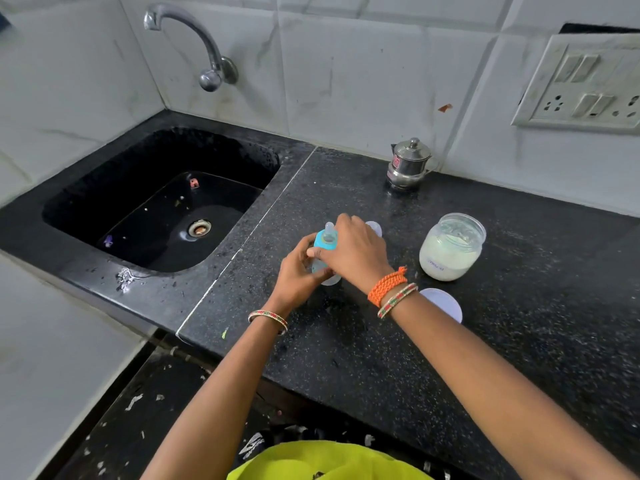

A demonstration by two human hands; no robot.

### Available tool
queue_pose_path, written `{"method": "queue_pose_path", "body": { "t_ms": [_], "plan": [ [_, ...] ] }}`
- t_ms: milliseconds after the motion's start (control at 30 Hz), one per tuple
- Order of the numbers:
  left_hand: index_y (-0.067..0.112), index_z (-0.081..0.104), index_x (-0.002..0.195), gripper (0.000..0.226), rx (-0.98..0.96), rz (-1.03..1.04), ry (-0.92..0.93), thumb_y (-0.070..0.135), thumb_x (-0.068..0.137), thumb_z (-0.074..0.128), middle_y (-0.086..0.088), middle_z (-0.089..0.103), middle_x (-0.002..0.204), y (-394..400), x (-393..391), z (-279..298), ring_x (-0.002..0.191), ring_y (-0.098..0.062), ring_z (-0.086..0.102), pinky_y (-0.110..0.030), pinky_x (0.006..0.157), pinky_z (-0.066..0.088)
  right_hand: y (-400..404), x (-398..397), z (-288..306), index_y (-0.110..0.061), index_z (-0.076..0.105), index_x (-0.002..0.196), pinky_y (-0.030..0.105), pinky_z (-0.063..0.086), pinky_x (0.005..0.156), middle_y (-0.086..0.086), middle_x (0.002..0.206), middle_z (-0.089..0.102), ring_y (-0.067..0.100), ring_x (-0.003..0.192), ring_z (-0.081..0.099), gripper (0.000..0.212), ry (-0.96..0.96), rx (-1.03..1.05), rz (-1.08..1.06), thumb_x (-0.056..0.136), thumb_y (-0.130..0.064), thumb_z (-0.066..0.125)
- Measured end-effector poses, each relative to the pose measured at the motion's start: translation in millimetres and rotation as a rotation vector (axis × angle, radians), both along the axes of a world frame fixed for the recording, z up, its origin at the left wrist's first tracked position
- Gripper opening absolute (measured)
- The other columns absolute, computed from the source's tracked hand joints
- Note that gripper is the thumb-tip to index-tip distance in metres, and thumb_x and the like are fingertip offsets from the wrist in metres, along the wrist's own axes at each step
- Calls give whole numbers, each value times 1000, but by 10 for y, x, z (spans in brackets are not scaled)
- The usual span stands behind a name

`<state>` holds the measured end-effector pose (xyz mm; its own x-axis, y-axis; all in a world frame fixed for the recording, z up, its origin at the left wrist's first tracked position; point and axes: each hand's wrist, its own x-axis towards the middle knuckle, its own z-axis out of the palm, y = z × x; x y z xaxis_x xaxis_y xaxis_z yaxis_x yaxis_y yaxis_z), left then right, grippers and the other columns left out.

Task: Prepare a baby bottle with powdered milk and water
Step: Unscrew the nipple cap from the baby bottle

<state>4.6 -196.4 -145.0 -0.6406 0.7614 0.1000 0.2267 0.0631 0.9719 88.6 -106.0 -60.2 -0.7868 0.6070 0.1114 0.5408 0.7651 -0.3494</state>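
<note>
Speckled granite counter (346, 358), left hand (298, 271), right hand (356, 251) clamped round clear bottle (323, 242)

Speckled glossy stone counter (381, 341), shiny metal pot (408, 166), clear plastic jar (452, 247) of powder.
</note>
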Motion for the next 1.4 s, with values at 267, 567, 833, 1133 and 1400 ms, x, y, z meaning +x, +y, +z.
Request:
{"method": "queue_pose_path", "body": {
  "t_ms": [267,567,833,1133,1400],
  "plan": [
    [14,52,124,62,-44,-74,-49,4,70,80,1,66,114,41,-92,25,107,-8,63,-30,97,49,182,-156,148,-8,54,104,29,35,72,8,109,59,24,99,56,46,-127,17,276,76,-37,76],
    [13,54,112,50,-73,-140,-91,-1,70,77,-8,65,113,42,-155,62,107,-21,63,-35,98,49,307,-205,319,-8,56,103,28,36,74,4,103,55,16,93,46,32,-319,110,719,77,-15,73],
    [21,54,117,54,-91,-172,-58,0,72,76,-4,66,113,46,-184,48,110,-20,63,-39,99,48,312,-146,442,-11,34,136,45,46,93,16,129,46,34,116,52,78,-439,116,554,81,-60,59],
    [21,51,115,55,-96,-163,-93,-3,72,76,-4,64,118,52,-167,56,112,-18,61,-37,102,47,149,-285,713,-18,45,131,40,49,82,6,119,48,26,108,51,54,-577,17,648,81,-21,64],
    [7,44,131,64,-79,-176,-137,-12,75,69,-5,61,125,49,-143,78,106,-1,62,-23,97,49,69,-224,568,-7,59,110,32,43,64,14,113,54,32,95,60,28,-399,172,474,84,-14,65]
  ]
}}
